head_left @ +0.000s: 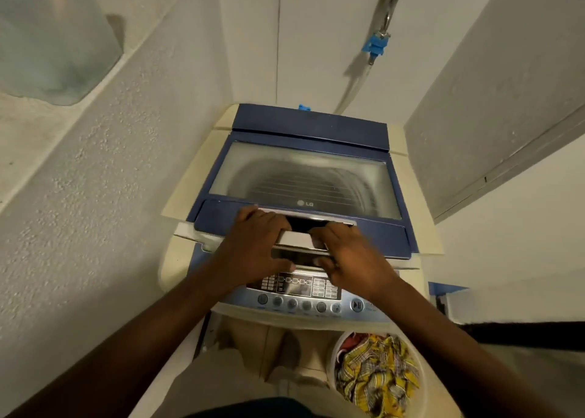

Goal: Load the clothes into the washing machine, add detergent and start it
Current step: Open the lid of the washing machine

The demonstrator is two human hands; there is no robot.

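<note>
A top-loading washing machine (202,170) with a blue lid (304,177) and a clear window stands in a narrow alcove, and its lid lies flat. My left hand (256,243) and my right hand (351,256) both grip the silver lid handle (297,237) at the front edge, fingers curled into its recess. Below my hands is the control panel (300,294) with a row of round buttons. A white basket (335,357) holding yellow patterned clothes (376,370) stands on the floor at the lower right.
White textured walls close in on both sides of the machine. A tap with a blue hose fitting (376,45) is on the back wall. A large translucent container (47,37) sits on a ledge at the upper left.
</note>
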